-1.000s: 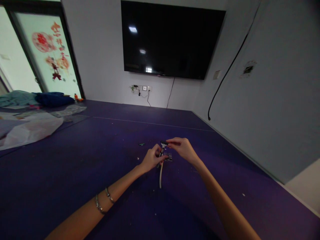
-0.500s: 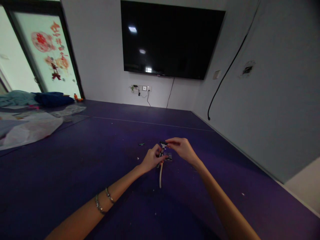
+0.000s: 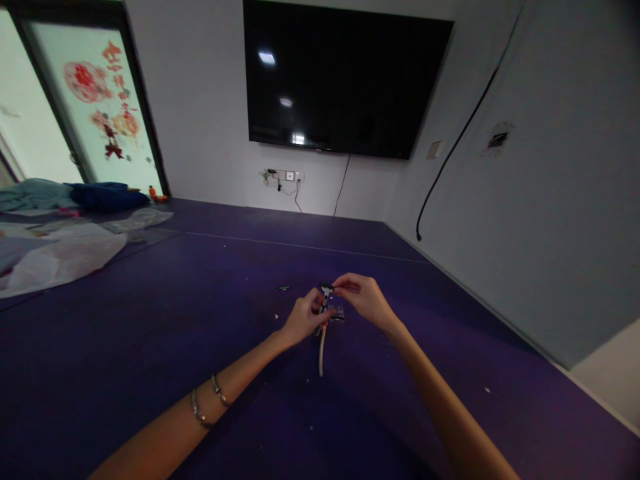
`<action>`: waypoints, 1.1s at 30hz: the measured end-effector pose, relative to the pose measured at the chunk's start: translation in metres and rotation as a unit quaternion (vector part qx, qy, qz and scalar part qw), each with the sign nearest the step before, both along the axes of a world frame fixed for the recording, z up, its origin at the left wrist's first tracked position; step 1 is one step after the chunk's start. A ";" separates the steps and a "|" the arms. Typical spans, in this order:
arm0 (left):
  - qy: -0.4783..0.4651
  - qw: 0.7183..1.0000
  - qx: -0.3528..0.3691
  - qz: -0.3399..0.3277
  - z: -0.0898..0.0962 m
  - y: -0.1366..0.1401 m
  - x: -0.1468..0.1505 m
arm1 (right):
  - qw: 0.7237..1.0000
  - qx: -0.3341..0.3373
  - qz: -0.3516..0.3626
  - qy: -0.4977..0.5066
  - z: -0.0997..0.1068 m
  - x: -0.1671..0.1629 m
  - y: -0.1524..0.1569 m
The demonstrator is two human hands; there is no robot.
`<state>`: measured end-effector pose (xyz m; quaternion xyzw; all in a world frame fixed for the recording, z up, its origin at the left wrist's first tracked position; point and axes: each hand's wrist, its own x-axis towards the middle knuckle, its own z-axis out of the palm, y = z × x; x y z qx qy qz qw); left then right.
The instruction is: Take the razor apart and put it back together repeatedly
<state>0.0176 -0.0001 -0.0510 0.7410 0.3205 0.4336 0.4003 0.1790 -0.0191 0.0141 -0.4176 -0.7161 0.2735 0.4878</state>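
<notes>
The left hand (image 3: 303,319) closes around the handle of what looks like a razor (image 3: 325,297), its thumb and fingers wrapped about the middle, so this grip is narrow and filled. The razor stands tilted above the purple surface (image 3: 200,320), well in from the far edge along the TV wall and well apart from the far right corner; its T-shaped head points away, and its pale handle end (image 3: 321,353) comes toward the near edge. At the head sits a dark cartridge (image 3: 327,285), and the right hand (image 3: 367,298) pinches narrowly at the cartridge's right end; how hard it presses cannot be told. Hardly anything has changed over the last second: both hands stay where they were, with only a slight shift of the view and perhaps of the right fingertips. I judge this to be fine handling at the head, with the left hand as the steady support. Just beside the left thumb, partly covered by it, shows a small clear case (image 3: 339,313); whether it touches the surface is unclear. A small dark strip (image 3: 283,288) lies nearer the far edge, and a white plastic bag (image 3: 75,257) spreads at the left edge.
</notes>
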 end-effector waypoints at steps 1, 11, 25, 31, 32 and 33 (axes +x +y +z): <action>0.001 1.000 0.002 0.001 0.000 0.000 0.000 | 1.000 0.001 0.001 0.002 0.000 0.000 0.000; -0.010 1.000 -0.007 0.000 0.000 -0.001 0.000 | 0.999 0.026 0.004 -0.028 0.005 -0.001 -0.006; -0.015 1.000 -0.010 0.024 0.000 -0.001 0.002 | 0.997 0.052 0.004 -0.058 0.006 -0.001 -0.008; -0.012 0.999 0.006 0.044 0.001 -0.003 0.003 | 0.997 0.057 0.000 -0.060 0.007 -0.002 -0.010; -0.014 0.999 0.010 0.046 0.001 -0.003 0.003 | 0.997 0.056 0.000 -0.058 0.008 -0.002 -0.010; -0.017 0.999 0.011 0.046 0.001 -0.003 0.003 | 0.997 0.056 0.000 -0.057 0.008 -0.002 -0.011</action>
